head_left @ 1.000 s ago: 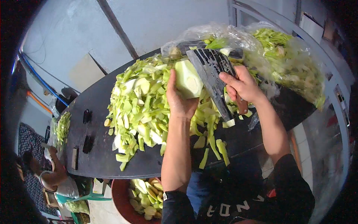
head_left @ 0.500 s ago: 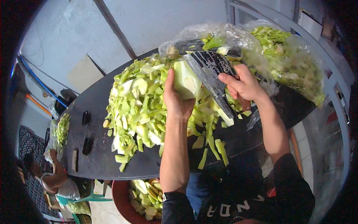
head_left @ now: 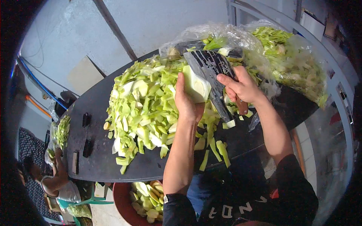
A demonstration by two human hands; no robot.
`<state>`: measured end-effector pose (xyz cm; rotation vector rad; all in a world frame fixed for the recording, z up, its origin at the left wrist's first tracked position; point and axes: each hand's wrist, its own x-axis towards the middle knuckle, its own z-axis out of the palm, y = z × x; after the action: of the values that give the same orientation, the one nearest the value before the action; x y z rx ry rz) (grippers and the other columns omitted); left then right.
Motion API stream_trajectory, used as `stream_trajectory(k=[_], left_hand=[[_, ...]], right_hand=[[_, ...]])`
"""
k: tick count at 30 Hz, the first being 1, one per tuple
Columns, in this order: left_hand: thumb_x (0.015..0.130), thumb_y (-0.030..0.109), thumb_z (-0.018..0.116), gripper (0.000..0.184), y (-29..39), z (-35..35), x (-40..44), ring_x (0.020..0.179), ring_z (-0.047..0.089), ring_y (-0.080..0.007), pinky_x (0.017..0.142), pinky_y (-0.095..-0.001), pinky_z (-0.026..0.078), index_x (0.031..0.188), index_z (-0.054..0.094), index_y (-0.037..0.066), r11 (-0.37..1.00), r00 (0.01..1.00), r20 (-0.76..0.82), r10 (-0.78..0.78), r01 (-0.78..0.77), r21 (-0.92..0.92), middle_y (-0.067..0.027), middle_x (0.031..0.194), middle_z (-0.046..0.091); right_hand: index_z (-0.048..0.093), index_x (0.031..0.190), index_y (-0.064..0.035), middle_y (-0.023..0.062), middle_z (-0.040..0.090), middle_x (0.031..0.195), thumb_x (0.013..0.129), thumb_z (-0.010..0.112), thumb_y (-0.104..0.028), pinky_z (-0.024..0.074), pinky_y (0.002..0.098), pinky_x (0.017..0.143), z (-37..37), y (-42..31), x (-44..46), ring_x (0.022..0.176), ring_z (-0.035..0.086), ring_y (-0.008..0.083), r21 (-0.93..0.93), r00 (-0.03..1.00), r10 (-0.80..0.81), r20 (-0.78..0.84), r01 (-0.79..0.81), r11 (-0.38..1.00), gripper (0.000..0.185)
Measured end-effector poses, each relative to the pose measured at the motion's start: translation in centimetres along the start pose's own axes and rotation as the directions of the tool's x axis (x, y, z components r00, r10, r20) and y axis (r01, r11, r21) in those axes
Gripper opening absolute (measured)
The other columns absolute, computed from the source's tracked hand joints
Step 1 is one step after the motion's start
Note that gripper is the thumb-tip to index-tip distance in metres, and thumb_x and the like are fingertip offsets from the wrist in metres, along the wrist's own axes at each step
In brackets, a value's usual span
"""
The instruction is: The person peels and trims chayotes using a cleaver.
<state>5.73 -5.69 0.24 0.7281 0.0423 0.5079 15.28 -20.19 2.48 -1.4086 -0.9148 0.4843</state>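
My left hand (head_left: 187,105) is closed around a thick, pale green piece of vegetable (head_left: 198,88) with a cut, whitish face turned toward me. Its exact kind I cannot make out. In my right hand (head_left: 241,88) is a broad-bladed cleaver (head_left: 206,67), gripped by its brown wooden handle, the thumb resting near the top of the blade. The dark, wet-looking blade slants down just to the right of the vegetable piece, close against it. Beneath and left of my hands spreads a large heap of pale green vegetable strips (head_left: 139,109). A few longer peels lie at the near edge.
The heap covers much of a dark, rounded table (head_left: 109,162). Clear plastic bags (head_left: 298,71) of green cuttings stand at the back right. Small dark blocks (head_left: 88,147) lie on the left. Below, a red tub (head_left: 121,203) contains cut pieces. Another person (head_left: 62,184) sits far left.
My left hand has shifted slightly right with the vegetable piece, which has turned to show more of its cut face. The cleaver has moved a little left and its handle shows more.
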Motion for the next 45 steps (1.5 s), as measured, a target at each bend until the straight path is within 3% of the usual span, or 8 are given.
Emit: stream_trajectory(k=[30,33,34,36,37,38,40,45], left_hand=[[0.091,0.049,0.047,0.046,2.1,0.3,-0.2,0.09,0.063,-0.0222,0.08,-0.0394,0.05,0.115,0.059,0.011,0.974,0.98,-0.068,-0.189,0.196,0.114,-0.0066,0.101,0.066],[0.09,0.049,0.047,0.049,3.0,-1.5,0.7,0.092,0.062,-0.024,0.077,-0.0409,0.05,0.118,0.056,0.01,0.996,0.989,0.145,-0.012,0.024,-0.082,-0.0087,0.1,0.065],[0.09,0.05,0.045,0.051,3.0,-1.6,0.7,0.093,0.061,-0.0254,0.076,-0.0428,0.049,0.12,0.054,0.009,0.986,0.998,0.029,0.061,-0.056,-0.157,-0.0108,0.099,0.063],[0.091,0.052,0.045,0.05,2.9,-1.9,0.7,0.093,0.059,-0.0276,0.077,-0.0466,0.049,0.118,0.054,0.01,0.949,0.979,-0.096,0.18,-0.198,-0.243,-0.0118,0.101,0.061],[0.091,0.052,0.045,0.05,2.9,-1.9,0.9,0.093,0.059,-0.0276,0.077,-0.0466,0.049,0.118,0.054,0.01,0.951,0.978,-0.097,0.182,-0.2,-0.236,-0.0118,0.101,0.061],[0.09,0.053,0.045,0.05,2.8,-1.8,1.1,0.093,0.058,-0.0288,0.078,-0.0487,0.049,0.118,0.054,0.012,0.931,0.95,-0.196,0.241,-0.284,-0.228,-0.0118,0.102,0.061],[0.09,0.054,0.045,0.05,2.5,-2.3,0.9,0.093,0.058,-0.03,0.079,-0.0508,0.049,0.118,0.054,0.013,0.913,0.911,-0.3,0.285,-0.353,-0.206,-0.0117,0.102,0.061],[0.095,0.055,0.042,0.047,2.2,-4.6,1.7,0.088,0.056,-0.0281,0.073,-0.0441,0.05,0.116,0.052,0.013,0.795,0.841,0.063,0.538,-0.481,-0.371,-0.0101,0.1,0.058]], right_hand=[[0.05,0.076,-0.0072,-0.0022,0.046,0.049,0.094,0.061,-0.025,0.0386,0.0261,0.038,-0.2,-0.5,-0.3,0.04,0.046,0.0077,-0.014,0.999,-0.029,-0.022,0.028,1.0,0.028],[0.05,0.081,-0.0066,-0.003,0.045,0.053,0.093,0.061,-0.021,0.0393,0.0244,0.04,-1.0,-0.8,-0.3,0.042,0.047,0.0074,-0.083,0.988,-0.073,-0.136,0.062,0.995,0.022],[0.052,0.081,-0.0053,-0.0032,0.047,0.054,0.093,0.061,-0.021,0.0395,0.0248,0.041,-0.7,-0.8,-0.6,0.043,0.047,0.0073,-0.123,0.979,-0.084,-0.188,0.062,0.99,0.022],[0.054,0.084,-0.002,0.0022,0.053,0.056,0.092,0.061,-0.019,0.0409,0.0284,0.042,1.6,0.1,-0.6,0.044,0.051,0.0118,-0.51,0.869,-0.442,-0.221,0.283,0.812,0.021],[0.053,0.08,-0.0024,0.0149,0.058,0.06,0.091,0.06,-0.015,0.0456,0.0414,0.047,2.7,-0.2,-1.4,0.049,0.058,0.0312,-0.71,0.896,-0.414,-0.161,0.187,0.679,0.018],[0.053,0.083,-0.0033,0.0129,0.056,0.061,0.086,0.06,-0.009,0.0484,0.0423,0.049,3.8,0.8,-1.0,0.054,0.06,0.0309,-0.81,0.76,-0.649,0.034,0.401,0.427,0.01],[0.052,0.083,-0.004,0.0116,0.056,0.066,0.08,0.06,-0.006,0.0508,0.0413,0.05,5.7,1.4,-1.9,0.057,0.062,0.0285,-0.806,0.745,-0.636,0.203,0.496,0.323,0.009],[0.052,0.088,-0.0036,0.0104,0.054,0.07,0.078,0.058,-0.008,0.051,0.036,0.047,7.4,0.9,-2.9,0.057,0.061,0.0258,-0.791,0.668,-0.667,0.331,0.581,0.189,0.013]])
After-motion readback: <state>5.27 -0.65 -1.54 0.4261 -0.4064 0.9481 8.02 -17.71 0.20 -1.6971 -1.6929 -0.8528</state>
